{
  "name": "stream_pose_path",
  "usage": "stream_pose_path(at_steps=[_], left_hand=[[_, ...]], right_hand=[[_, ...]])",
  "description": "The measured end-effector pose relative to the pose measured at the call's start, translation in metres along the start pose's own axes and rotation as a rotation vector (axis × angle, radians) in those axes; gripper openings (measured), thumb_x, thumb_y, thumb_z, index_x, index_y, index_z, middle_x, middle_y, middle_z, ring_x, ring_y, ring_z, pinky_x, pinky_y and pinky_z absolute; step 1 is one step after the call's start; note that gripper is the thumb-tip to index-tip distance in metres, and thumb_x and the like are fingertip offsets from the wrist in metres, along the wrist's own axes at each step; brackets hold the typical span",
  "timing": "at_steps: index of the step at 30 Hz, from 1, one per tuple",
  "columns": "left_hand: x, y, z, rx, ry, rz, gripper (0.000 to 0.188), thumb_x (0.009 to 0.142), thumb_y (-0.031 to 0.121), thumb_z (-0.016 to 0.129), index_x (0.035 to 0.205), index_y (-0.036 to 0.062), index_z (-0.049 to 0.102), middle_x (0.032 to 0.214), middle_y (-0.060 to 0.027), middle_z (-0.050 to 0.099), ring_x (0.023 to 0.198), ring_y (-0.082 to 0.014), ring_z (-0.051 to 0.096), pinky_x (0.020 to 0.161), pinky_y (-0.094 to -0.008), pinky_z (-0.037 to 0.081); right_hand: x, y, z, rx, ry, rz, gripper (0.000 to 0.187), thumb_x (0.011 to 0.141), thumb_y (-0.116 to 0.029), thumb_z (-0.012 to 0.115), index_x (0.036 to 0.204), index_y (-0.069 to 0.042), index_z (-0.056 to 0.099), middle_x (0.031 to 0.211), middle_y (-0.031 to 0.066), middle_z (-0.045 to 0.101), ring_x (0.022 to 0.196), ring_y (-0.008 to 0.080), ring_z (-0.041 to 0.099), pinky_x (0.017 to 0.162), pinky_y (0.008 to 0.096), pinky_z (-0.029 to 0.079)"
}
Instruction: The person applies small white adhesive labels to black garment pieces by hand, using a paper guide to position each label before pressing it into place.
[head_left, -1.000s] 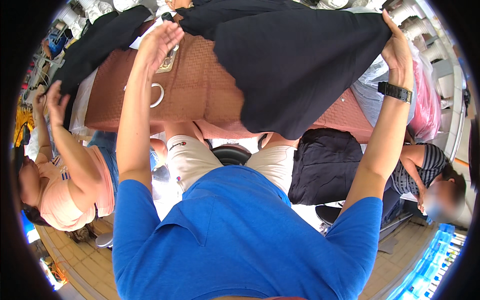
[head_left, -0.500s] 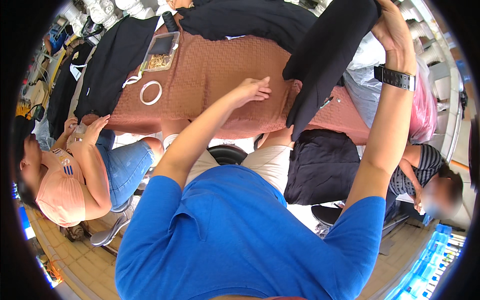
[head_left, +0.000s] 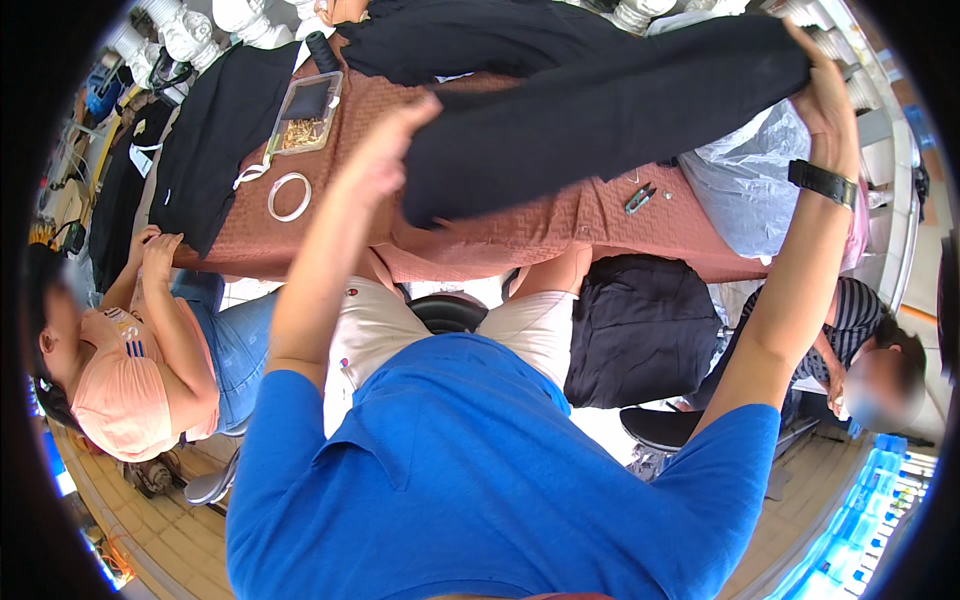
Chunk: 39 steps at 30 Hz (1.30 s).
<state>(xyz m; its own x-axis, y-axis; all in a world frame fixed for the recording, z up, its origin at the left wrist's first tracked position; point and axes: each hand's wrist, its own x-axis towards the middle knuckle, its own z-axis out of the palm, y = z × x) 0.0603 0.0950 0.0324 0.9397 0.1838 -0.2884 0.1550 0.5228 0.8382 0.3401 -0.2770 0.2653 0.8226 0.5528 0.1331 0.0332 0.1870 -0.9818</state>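
My right hand pinches one end of the black cloth, now swung leftward over the table, its length opened out; my left hand blurs, its grip I cannot tell.

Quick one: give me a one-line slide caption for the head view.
Right hand holds up black cloth, its other end at the blurred left hand, above a brown-covered table.

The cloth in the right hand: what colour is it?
The cloth is black, with no pattern that shows; best seen in the head view.
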Motion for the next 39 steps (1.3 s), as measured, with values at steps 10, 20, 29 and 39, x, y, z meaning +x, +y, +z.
stream_pose_path(at_steps=[10, 20, 29, 39], left_hand=[[-0.015, 0.156, -0.038, 0.312, 0.35, 0.714, 0.027, 0.099, 0.024, 0.065, 0.103, -0.0028, 0.065, 0.096, -0.0099, 0.07, 0.085, -0.0177, 0.067, 0.075, -0.0307, 0.054], [0.012, 0.242, -0.142, 0.072, 0.008, 0.842, 0.049, 0.097, 0.009, 0.061, 0.143, 0.002, 0.049, 0.127, -0.014, 0.063, 0.109, -0.0208, 0.064, 0.095, -0.0303, 0.053], [-0.006, 0.231, -0.076, 1.042, 0.427, 1.044, 0.033, 0.095, 0.008, 0.065, 0.128, 0.0017, 0.065, 0.108, -0.0062, 0.072, 0.096, -0.0137, 0.066, 0.089, -0.0274, 0.052], [-0.007, 0.221, -0.082, 0.373, 0.209, 0.575, 0.031, 0.092, 0.007, 0.07, 0.121, -0.0045, 0.064, 0.107, -0.0084, 0.07, 0.092, -0.0161, 0.067, 0.085, -0.0303, 0.054]], right_hand=[[0.049, 0.067, -0.017, 0.116, -0.104, 0.144, 0.036, 0.103, -0.019, 0.057, 0.132, 0.002, 0.056, 0.125, 0.0136, 0.066, 0.102, 0.0212, 0.07, 0.091, 0.0315, 0.058], [0.054, 0.054, 0.038, 0.096, -0.146, -0.045, 0.017, 0.095, -0.003, 0.064, 0.108, 0.007, 0.064, 0.105, 0.0158, 0.071, 0.095, 0.0228, 0.069, 0.09, 0.0344, 0.057], [0.063, 0.072, 0.006, -0.216, -0.072, -0.126, 0.016, 0.098, -0.004, 0.059, 0.11, 0.001, 0.067, 0.103, 0.0099, 0.071, 0.093, 0.0191, 0.068, 0.088, 0.0339, 0.055], [0.03, 0.105, -0.009, -0.503, -0.317, 0.209, 0.039, 0.096, -0.024, 0.071, 0.13, -0.007, 0.064, 0.108, -0.0072, 0.064, 0.087, -0.0009, 0.055, 0.077, 0.015, 0.043]])
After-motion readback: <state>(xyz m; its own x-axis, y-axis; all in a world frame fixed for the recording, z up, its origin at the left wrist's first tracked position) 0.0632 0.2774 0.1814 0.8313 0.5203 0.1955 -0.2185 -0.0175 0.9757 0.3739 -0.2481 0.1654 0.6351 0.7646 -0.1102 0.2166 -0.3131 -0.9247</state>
